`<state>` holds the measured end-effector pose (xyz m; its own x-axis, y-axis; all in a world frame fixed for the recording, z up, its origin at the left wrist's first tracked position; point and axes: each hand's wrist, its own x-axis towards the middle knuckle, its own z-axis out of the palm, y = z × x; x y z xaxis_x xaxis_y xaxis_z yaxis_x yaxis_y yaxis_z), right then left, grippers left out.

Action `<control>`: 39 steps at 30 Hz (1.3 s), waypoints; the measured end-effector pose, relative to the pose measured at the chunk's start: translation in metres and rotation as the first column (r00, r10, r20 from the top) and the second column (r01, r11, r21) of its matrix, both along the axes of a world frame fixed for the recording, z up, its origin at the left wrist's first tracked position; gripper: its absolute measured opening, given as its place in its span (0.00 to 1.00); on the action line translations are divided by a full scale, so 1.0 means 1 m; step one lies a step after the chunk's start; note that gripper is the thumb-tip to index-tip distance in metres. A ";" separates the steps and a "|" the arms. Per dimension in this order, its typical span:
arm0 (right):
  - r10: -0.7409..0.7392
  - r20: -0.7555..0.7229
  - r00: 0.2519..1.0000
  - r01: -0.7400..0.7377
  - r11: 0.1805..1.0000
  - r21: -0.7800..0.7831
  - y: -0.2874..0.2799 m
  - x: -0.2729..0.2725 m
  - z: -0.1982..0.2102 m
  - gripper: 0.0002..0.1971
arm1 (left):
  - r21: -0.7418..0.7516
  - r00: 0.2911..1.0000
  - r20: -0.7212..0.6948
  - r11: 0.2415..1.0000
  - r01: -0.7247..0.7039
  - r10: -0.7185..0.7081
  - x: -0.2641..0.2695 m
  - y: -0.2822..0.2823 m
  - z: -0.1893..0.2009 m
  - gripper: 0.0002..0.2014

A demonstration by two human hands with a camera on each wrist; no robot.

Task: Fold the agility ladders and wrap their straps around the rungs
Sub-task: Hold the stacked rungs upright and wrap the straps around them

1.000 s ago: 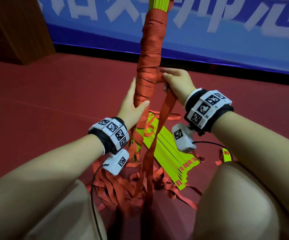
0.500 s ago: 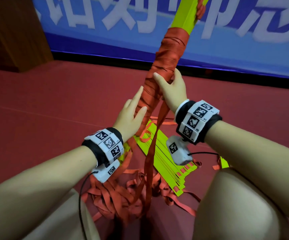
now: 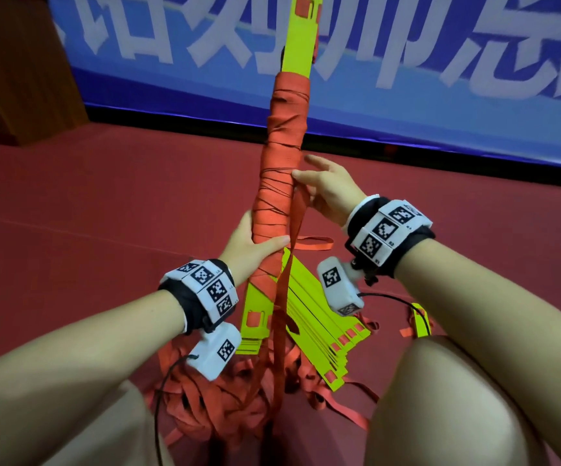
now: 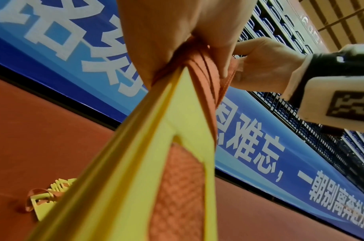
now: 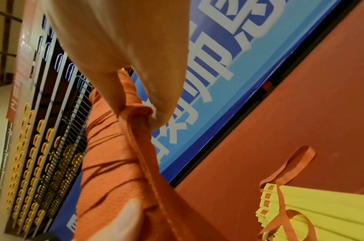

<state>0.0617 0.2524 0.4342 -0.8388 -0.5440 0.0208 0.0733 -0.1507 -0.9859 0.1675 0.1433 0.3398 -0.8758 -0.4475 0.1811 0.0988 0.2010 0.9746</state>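
Gripping the lower part of the wrapped bundle (image 3: 280, 169), the left hand (image 3: 250, 242) has thumb across the front and fingers curled round the back, closed on the strap-covered rungs. Bundle stands near upright, tilted a bit, w/ bare yellow rung ends (image 3: 300, 42) sticking out above the orange wrapping and more yellow showing below the left hand. Right hand (image 3: 327, 190) sits higher, just beside the bundle's right edge; thumb & fingers pinch the loose strap (image 3: 285, 280) against it, other fingers spread out. From that pinch the strap drops straight down to a tangled heap of orange webbing (image 3: 211, 405) on the red floor (image 3: 87, 203) between the knees. A second ladder's yellow rungs (image 3: 319, 317) lie fanned flat on the floor behind the bundle, straps looped over them. One more yellow rung end (image 3: 418, 319) lies near the right knee. Blue banner (image 3: 440, 95) w/ white characters runs along the back.
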 end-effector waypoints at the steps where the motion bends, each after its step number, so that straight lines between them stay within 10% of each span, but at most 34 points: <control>1: 0.009 0.014 1.000 -0.009 1.000 0.019 0.000 -0.002 -0.001 0.31 | -0.006 1.000 -0.001 1.000 -0.008 0.008 0.000 -0.001 0.000 0.27; 7: 0.035 -0.021 0.999 -0.033 0.994 0.108 0.002 -0.001 -0.002 0.28 | -0.070 0.999 -0.029 0.997 -0.027 0.025 0.003 -0.003 0.001 0.20; 13: 0.006 -0.363 0.932 0.135 0.922 0.364 -0.003 0.010 0.002 0.15 | -0.094 0.997 -0.074 0.995 -0.044 0.037 0.003 0.003 0.001 0.20; 25: -0.035 -0.321 0.947 0.030 0.999 -0.020 -0.003 0.026 0.003 0.11 | -0.235 0.978 -0.154 0.957 -0.171 0.138 0.006 0.011 0.015 0.31; 33: -0.078 -0.165 0.983 0.042 0.976 -0.215 0.002 0.019 0.009 0.18 | 0.320 0.969 -0.133 0.917 0.239 -0.206 0.009 0.018 0.026 0.19; 39: 0.036 -0.267 0.963 -0.085 0.980 -0.177 0.000 0.026 0.018 0.17 | 0.239 0.972 -0.188 0.954 0.184 -0.140 0.011 0.019 0.030 0.31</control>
<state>0.0876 0.2523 0.4520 -0.7562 -0.5592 0.3399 -0.1680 -0.3360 -0.9267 0.1787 0.1624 0.3697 -0.9070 -0.3523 0.2305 0.2754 -0.0821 0.9578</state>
